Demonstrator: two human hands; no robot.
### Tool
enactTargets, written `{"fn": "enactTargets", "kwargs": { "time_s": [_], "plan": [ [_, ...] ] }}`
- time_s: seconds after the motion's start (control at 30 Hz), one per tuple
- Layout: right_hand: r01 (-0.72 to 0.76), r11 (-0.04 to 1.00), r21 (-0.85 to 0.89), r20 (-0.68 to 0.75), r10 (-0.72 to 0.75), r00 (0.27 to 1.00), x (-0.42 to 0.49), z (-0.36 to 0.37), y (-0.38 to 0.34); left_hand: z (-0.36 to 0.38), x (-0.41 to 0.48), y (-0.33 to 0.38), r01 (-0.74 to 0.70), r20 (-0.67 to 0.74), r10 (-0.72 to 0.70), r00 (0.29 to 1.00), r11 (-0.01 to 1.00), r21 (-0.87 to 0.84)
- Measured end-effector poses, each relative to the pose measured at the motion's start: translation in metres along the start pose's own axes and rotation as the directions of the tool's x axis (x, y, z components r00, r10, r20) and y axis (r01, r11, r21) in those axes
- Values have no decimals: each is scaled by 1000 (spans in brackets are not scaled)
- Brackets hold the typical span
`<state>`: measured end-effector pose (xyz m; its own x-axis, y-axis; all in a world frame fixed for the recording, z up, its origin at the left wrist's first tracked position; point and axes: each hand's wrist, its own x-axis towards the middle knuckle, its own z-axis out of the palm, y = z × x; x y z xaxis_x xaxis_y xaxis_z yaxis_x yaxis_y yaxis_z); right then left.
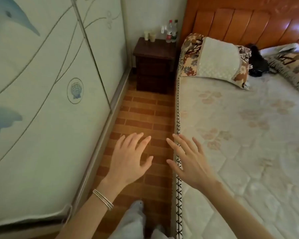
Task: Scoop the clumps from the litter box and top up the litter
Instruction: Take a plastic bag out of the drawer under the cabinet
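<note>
Two bare hands reach forward with fingers spread and relaxed, and neither holds anything. The litter box is not in this view.

At far left stands a pale sliding wardrobe door [41, 100], printed with a blue dolphin [16, 16] near the top and a round shell medallion [75, 90] lower down. Its metal track runs along a narrow strip of brick-patterned floor [145, 114].

The left hand [128, 159] hovers palm down above that floor, between the wardrobe and the bed. Thin silver bangles [103, 199] circle its wrist. Below the hands, at the bottom edge, a pale trouser leg [135, 219] shows.

At the far end of the floor strip, a dark wooden nightstand [154, 66] sits in the corner beside the bed. It carries two pale cups [149, 35] and clear plastic bottles [170, 31] with red labels.

The right hand [188, 161] is splayed over the near edge of the mattress [240, 135], across its black-and-white stitched piping [178, 118]. Whether it touches the fabric cannot be told.

The mattress is quilted, with faint floral motifs. A floral pillow [214, 57] with a pale lace panel lies at its head, against an orange wooden headboard [231, 21]. To the right of the pillow is a black object [257, 61] too dark to identify, then a fringed floral throw [292, 66].
</note>
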<state>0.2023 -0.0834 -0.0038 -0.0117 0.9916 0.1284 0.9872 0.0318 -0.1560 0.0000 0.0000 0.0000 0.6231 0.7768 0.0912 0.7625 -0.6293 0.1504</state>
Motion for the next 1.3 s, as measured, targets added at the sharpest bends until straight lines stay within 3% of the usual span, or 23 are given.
{"fn": "enactTargets", "kwargs": {
  "time_s": [0.2,0.47,0.67,0.83,1.03,1.3],
  "plan": [
    [-6,1000,-28,35,7,999,47,0,-9,-7,28,-40,5,-65,-5,998,1000,8],
    [-66,996,-66,-55,62,997,135,-5,-14,-30,100,-104,-42,-148,45,988,999,22],
    [-90,995,-34,-125,85,988,182,1,-20,-29,137,-136,-74,-156,68,985,997,-38],
    [-101,995,22,-104,103,989,204,23,-12,-11,158,-154,-55,-158,40,987,994,-90],
    [-55,998,9,-10,56,998,247,44,24,16,204,-166,-27,-116,15,993,994,-109],
    [-26,1000,-2,-14,26,1000,353,34,113,22,332,-165,2,-100,-7,995,999,-46]
  ]
}}
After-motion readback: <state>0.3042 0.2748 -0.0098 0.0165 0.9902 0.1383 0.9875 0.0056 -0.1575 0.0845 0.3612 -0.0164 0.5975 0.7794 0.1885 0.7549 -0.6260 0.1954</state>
